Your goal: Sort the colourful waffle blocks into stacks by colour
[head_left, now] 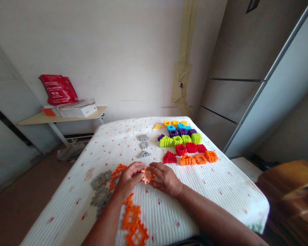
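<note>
Your left hand (pixel 128 178) and right hand (pixel 165 178) meet at an orange plastic lattice piece (pixel 147 176), held between them just over the ribbed white bedspread (pixel 207 191). Both hands curve inward, with the fingertips pinching the piece from either side, though they hide part of it, so you cannot tell exactly where each finger sits.

The piece looks light and stiff, with perhaps slight give in its thin bars. Its smooth plastic may slip, so its outer bars and notched edges look like the surest places to grip.

Just beside your left hand lies a joined orange lattice strip (pixel 116 176), with a longer orange lattice chain (pixel 132 218) below it. Grey toothed pieces (pixel 101 188) lie further left, three small grey pieces (pixel 143 145) lie ahead, and rows of colored plastic blocks (pixel 181 140) fill the far side.
</note>
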